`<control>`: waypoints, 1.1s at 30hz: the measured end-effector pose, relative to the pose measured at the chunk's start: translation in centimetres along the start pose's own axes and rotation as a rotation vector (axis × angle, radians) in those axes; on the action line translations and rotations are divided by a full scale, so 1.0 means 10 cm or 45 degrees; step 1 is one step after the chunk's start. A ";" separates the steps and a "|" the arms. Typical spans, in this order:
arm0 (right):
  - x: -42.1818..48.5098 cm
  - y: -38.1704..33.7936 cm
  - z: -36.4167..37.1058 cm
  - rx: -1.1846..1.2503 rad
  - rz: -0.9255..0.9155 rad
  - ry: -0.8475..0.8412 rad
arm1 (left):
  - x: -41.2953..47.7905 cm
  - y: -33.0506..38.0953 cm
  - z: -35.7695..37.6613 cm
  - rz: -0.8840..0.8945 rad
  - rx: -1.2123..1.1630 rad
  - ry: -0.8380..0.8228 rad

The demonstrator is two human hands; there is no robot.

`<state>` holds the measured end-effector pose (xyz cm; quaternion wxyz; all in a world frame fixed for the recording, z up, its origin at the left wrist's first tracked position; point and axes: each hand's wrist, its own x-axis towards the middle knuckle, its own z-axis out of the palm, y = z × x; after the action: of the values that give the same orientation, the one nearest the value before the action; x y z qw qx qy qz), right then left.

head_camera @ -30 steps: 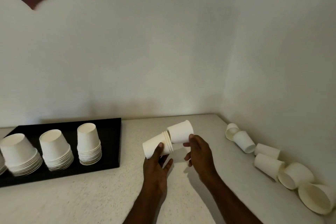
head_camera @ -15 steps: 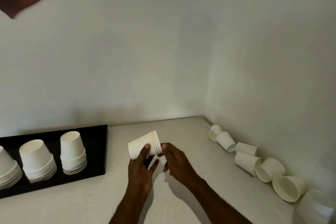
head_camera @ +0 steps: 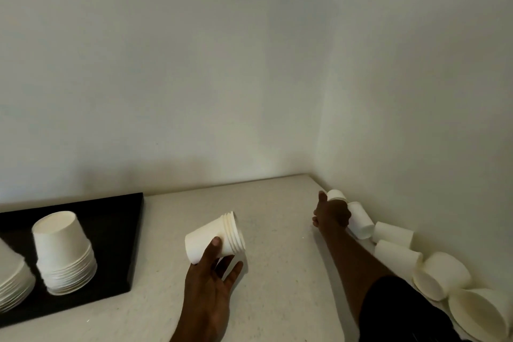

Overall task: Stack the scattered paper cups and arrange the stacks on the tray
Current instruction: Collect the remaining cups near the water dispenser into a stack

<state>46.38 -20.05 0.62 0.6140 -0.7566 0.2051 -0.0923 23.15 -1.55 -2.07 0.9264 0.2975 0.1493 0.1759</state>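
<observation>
My left hand [head_camera: 209, 275] grips a short stack of white paper cups [head_camera: 213, 237], held on its side above the counter with the rims to the right. My right hand [head_camera: 330, 214] reaches to the far right corner and has its fingers around a single loose cup [head_camera: 336, 195] by the wall. A row of several loose cups lies on their sides along the right wall, among them one [head_camera: 361, 219] right beside my right hand. On the black tray [head_camera: 116, 236] at the left stand upside-down cup stacks, one whole [head_camera: 62, 253] and one cut off by the frame edge [head_camera: 11, 283].
The pale counter [head_camera: 277, 272] meets two white walls at the far right corner. More fallen cups [head_camera: 441, 275] crowd the right edge under my right forearm. The tray's right edge lies left of my left hand.
The cup in my right hand went onto the stack held by my left hand. My right hand then moved right to the corner and took hold of another loose cup. The view shifted right.
</observation>
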 end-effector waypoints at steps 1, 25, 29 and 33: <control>0.03 0.01 0.05 -0.133 -0.042 0.052 | 0.05 -0.01 -0.01 -0.001 0.001 -0.013; -1.92 -0.12 -0.30 0.082 -1.136 -0.448 | -0.37 0.36 0.31 0.132 0.071 0.068; -2.27 -0.06 -0.40 0.007 -1.310 -0.541 | -0.60 0.48 0.39 0.156 0.118 -0.013; -2.59 0.04 -0.47 0.011 -1.238 -0.877 | -0.81 0.52 0.46 0.145 0.108 -0.046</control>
<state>21.23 -13.34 4.25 0.5356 -0.7476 -0.3762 -0.1130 16.47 -3.26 6.04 0.9041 0.3476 0.1225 0.2164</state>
